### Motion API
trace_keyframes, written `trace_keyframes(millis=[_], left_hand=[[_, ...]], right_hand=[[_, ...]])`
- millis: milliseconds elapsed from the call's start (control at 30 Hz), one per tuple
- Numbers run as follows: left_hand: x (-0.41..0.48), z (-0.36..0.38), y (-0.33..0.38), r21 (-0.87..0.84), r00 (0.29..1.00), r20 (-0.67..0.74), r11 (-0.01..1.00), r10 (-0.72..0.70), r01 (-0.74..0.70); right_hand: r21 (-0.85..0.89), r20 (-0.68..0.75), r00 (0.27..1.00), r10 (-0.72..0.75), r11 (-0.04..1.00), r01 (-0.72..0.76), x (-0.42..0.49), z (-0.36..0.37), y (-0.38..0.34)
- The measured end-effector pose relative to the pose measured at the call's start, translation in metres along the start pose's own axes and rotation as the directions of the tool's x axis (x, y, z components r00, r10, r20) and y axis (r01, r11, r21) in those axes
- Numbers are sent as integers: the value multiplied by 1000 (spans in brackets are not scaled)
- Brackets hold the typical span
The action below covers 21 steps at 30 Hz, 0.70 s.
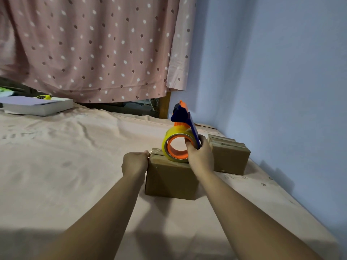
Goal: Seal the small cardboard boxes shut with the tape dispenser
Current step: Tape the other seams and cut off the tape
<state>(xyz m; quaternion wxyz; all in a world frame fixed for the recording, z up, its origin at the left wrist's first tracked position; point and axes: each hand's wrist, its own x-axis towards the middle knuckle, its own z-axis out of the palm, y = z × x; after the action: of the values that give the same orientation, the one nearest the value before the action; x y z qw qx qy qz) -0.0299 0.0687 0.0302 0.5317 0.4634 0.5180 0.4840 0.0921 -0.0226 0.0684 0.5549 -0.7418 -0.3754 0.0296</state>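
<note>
**Tape drawn across the near box**

The right hand (200, 156) grips the tape dispenser (183, 128). Its fingers curl into the orange core of the yellow roll, with the thumb over the blue frame. The roll rests on top of the near cardboard box (170, 180), just in front of that hand, and the orange-and-blue handle tilts up and away.

The left hand (134, 163) is curled at the box's upper left edge. It pinches the end of a clear tape strip (156, 151) that runs from the roll across the lid.

A second cardboard box (230, 156) sits just behind and to the right, near the blue wall (272, 72). Both boxes stand on a pale pink sheet (75, 156). A white book (37, 107) lies far to the left, below a spotted curtain (93, 49).
</note>
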Motion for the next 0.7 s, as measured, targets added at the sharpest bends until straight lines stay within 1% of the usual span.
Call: trace_keyframes(millis=[200,367,567,700], left_hand=[[1,1,-3,63,997,-10,995,82,-82],[4,0,-1,113,998,-11,992,64,-62],[9,1,-1,154,1000,-1,988,10,-10],[12,0,-1,131,1000,0,991,-14,14]], right_hand=[[14,-11,1000,28,1000,-28,0,1,2],[36,-11,999,46,998,-45,1,1,5],[-30,-31,999,-19,999,18,-2,6,10],[-37,-33,999,-9,999,8,-2,6,10]])
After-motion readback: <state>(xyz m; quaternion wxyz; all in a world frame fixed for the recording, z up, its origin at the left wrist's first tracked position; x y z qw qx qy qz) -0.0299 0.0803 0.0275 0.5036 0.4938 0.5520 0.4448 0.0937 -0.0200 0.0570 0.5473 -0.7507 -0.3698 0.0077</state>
